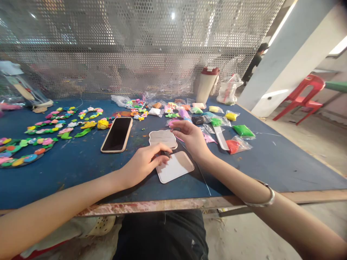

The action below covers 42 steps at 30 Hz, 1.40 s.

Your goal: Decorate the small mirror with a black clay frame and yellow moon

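Observation:
My left hand is closed in a pinch on a small lump of black clay, just above the white rounded board. My right hand is higher and further right, its fingertips curled round another dark bit of clay. Between the hands, partly hidden by my left fingers, lies a pale wavy-edged plate. It sits right behind the white board. Bags of coloured clay surround my right hand, among them a black clay bag.
A phone lies left of the boards. Flower-covered clay rings spread across the left side. At right are a white flat tool, a red clay bag and a green one. A tumbler stands by the mesh panel.

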{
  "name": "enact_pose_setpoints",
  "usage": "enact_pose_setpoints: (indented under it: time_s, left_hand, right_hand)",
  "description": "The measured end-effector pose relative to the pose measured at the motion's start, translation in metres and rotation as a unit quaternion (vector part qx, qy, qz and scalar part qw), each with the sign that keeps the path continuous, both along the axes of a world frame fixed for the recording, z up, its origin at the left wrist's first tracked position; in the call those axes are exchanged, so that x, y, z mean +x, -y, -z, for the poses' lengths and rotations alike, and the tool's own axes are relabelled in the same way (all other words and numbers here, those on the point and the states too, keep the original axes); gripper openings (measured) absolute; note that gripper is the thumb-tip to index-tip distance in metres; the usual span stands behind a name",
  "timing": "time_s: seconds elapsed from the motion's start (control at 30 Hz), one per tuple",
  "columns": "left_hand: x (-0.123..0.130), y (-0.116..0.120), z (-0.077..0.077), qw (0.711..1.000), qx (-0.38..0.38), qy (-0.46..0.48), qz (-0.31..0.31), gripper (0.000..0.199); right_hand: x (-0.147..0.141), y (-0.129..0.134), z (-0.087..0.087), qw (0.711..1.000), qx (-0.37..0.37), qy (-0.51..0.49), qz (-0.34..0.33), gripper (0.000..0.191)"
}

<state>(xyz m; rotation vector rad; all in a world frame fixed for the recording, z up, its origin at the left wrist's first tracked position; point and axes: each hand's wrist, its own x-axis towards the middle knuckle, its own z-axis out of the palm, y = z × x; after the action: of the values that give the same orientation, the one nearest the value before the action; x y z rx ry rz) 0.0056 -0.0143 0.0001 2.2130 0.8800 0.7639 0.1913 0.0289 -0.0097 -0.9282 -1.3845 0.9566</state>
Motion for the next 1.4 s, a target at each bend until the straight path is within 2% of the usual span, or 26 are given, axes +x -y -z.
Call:
enact_pose_setpoints:
  time_s: [0.1, 0.17, 0.27, 0.4, 0.43, 0.53, 0.63, 0.73, 0.8, 0.9, 1.0, 1.13, 1.23, 1.33, 1.4]
  left_hand:
    - [0.002, -0.001, 0.003, 0.987, 0.132, -0.089, 0.014, 0.016]
    - [0.004, -0.002, 0.007, 0.972, 0.189, -0.135, 0.031, 0.022]
    - [0.007, -0.003, 0.013, 0.95, 0.25, -0.184, 0.04, 0.028]
    - [0.008, -0.004, 0.016, 0.939, 0.285, -0.187, 0.044, 0.025]
    - [0.008, -0.003, 0.016, 0.939, 0.286, -0.184, 0.047, 0.023]
    - [0.008, -0.003, 0.014, 0.954, 0.248, -0.154, 0.067, 0.021]
    - [0.008, -0.003, 0.014, 0.973, 0.179, -0.103, 0.102, 0.022]
    - [0.007, -0.003, 0.014, 0.979, 0.14, -0.084, 0.125, 0.023]
    - [0.007, -0.003, 0.013, 0.978, 0.142, -0.085, 0.124, 0.023]
    - [0.006, -0.002, 0.013, 0.978, 0.15, -0.088, 0.117, 0.024]
    - [0.006, -0.002, 0.013, 0.978, 0.148, -0.092, 0.113, 0.026]
    - [0.004, -0.003, 0.012, 0.981, 0.135, -0.092, 0.105, 0.027]
    - [0.004, -0.003, 0.011, 0.984, 0.12, -0.087, 0.097, 0.029]
    - [0.002, -0.003, 0.009, 0.985, 0.118, -0.084, 0.091, 0.028]
    - [0.0, -0.004, 0.007, 0.985, 0.135, -0.077, 0.076, 0.024]
  right_hand:
    - [0.0, 0.0, 0.0, 0.999, -0.038, -0.018, -0.013, 0.019]
    - [0.0, 0.001, -0.001, 0.998, -0.061, -0.018, -0.019, 0.027]
    - [0.0, 0.002, -0.002, 0.997, -0.072, -0.016, -0.018, 0.034]
    - [0.0, -0.001, 0.0, 0.999, -0.051, -0.012, -0.007, 0.018]
    - [0.001, -0.002, 0.001, 0.999, -0.042, -0.009, -0.006, 0.016]
    - [0.001, -0.004, 0.003, 1.0, -0.024, -0.002, -0.003, 0.025]
    - [0.002, -0.003, 0.002, 0.999, -0.034, 0.008, -0.002, 0.014]
    - [0.001, 0.0, 0.0, 0.998, -0.067, 0.017, -0.015, 0.032]
    - [0.001, 0.0, -0.001, 0.996, -0.079, 0.019, -0.023, 0.036]
    - [0.0, 0.0, -0.001, 0.997, -0.071, 0.021, -0.027, 0.019]
    - [0.0, 0.0, -0.001, 0.996, -0.072, 0.029, -0.037, 0.02]
    - [0.0, 0.001, -0.001, 0.993, -0.097, 0.036, -0.056, 0.038]
    - [-0.001, 0.002, -0.001, 0.994, -0.084, 0.039, -0.05, 0.018]
    - [0.0, 0.002, -0.001, 0.995, -0.078, 0.042, -0.047, 0.016]
    - [0.001, 0.001, 0.0, 0.994, -0.084, 0.042, -0.053, 0.024]
